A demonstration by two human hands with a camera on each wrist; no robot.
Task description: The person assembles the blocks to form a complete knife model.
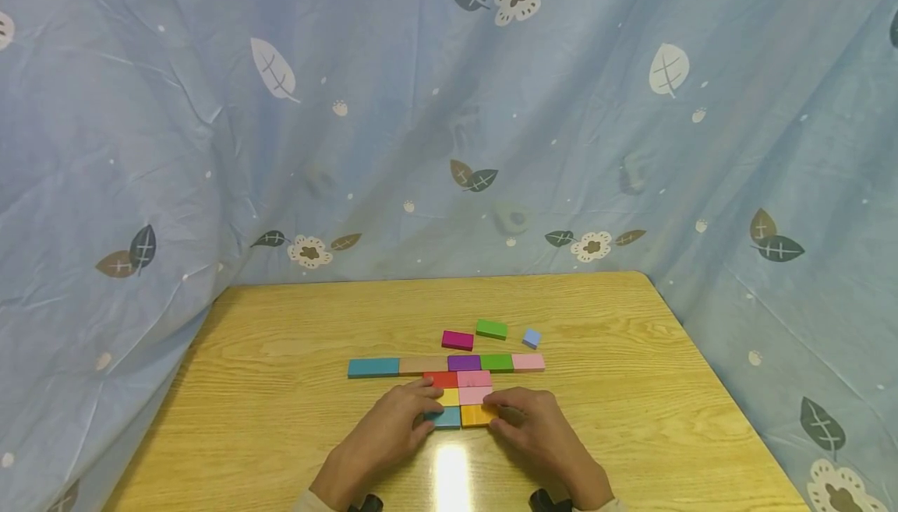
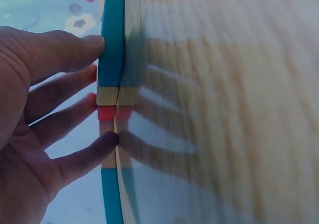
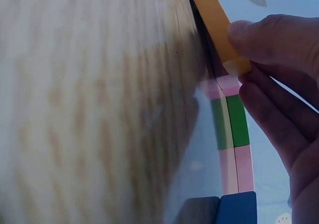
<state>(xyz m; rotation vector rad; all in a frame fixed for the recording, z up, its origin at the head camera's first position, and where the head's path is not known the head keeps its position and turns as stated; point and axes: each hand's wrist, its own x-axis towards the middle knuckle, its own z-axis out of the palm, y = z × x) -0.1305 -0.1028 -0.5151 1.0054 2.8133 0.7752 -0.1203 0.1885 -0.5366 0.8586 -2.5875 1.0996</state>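
Observation:
Flat coloured blocks lie against each other on the table. My left hand (image 1: pixel 394 424) rests along the left edge of two short columns, its fingers spread near the red block (image 1: pixel 442 379) and yellow block (image 1: pixel 450 397). In the left wrist view its thumb touches the near blue block (image 2: pixel 113 40). At the right column's near end, my right hand (image 1: pixel 539 424) pinches the orange block (image 1: pixel 474 416) between thumb and fingers. That block looks slightly tilted in the right wrist view. Two pink blocks (image 1: pixel 474 379) lie beyond it, partly behind the right fingers.
Touching the columns' far end is a row with a long blue block (image 1: pixel 373 368), a tan block (image 1: pixel 423 365), a purple block (image 1: pixel 464 362), a green block (image 1: pixel 496 362) and a pink block (image 1: pixel 528 361). Farther back lie loose magenta (image 1: pixel 457 340), green (image 1: pixel 492 330) and light blue (image 1: pixel 532 338) blocks.

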